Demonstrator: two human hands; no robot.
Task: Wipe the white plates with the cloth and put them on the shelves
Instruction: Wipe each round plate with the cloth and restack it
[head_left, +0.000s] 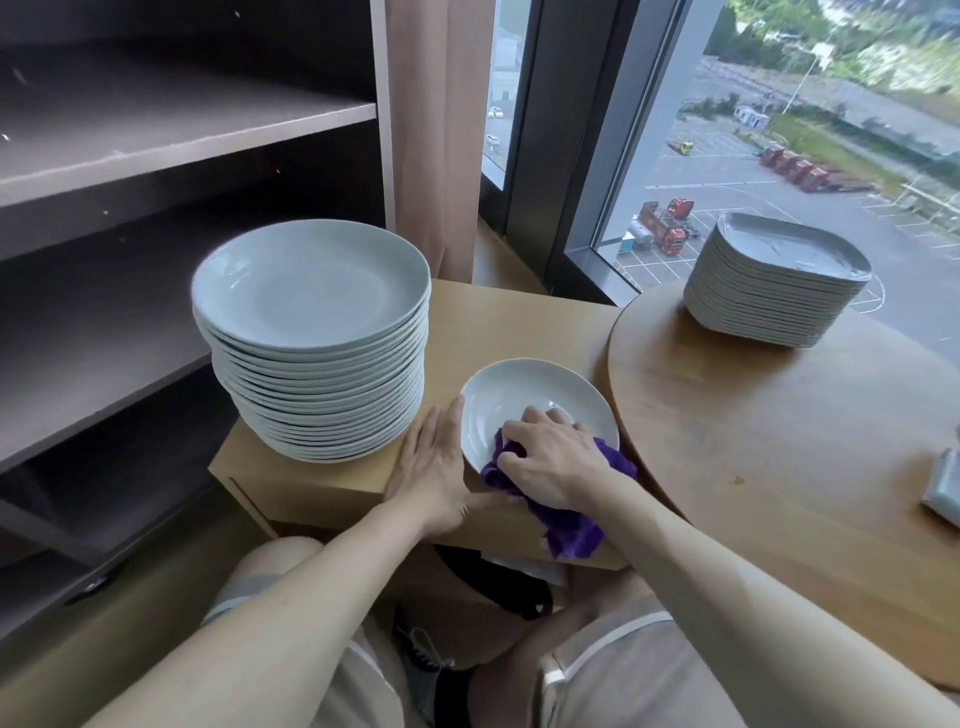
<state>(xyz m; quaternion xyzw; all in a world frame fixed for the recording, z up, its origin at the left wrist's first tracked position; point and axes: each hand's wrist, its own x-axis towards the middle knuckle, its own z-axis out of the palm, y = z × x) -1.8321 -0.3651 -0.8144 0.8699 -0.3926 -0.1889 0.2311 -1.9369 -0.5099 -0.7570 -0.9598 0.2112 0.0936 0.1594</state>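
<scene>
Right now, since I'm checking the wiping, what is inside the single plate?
A purple cloth, gripped by the right hand. Beneath them the plate is hidden; elsewhere it shows bare.

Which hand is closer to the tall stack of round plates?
Left. The left hand lies flat just right of the stack; the right hand grips the purple cloth in the single plate, farther right.

light: soft daylight is received from the window (779, 171) | shelves (156, 130) are left dim | edges are bent and softened
</scene>
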